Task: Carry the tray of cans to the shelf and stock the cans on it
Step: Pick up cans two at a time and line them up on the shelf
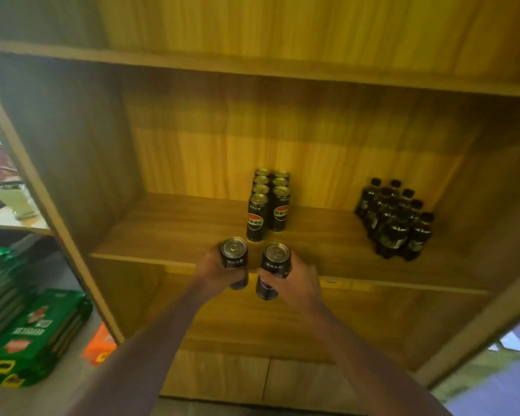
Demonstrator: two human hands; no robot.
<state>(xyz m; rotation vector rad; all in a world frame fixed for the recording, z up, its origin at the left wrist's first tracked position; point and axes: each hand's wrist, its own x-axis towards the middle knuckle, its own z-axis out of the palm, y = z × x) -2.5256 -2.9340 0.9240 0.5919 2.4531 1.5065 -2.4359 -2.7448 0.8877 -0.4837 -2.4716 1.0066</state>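
The left hand [219,273] grips one black can [234,261]; the right hand [291,283] grips another can [274,270], mid-frame by the shelf [168,229] edge, near standing cans [267,202].

I see my left hand [215,273] and right hand [294,282] each gripping an upright black can just before the wooden shelf's [168,232] near edge. Two rows of cans [267,202] stand beyond; dark bottles [395,219] cluster right.
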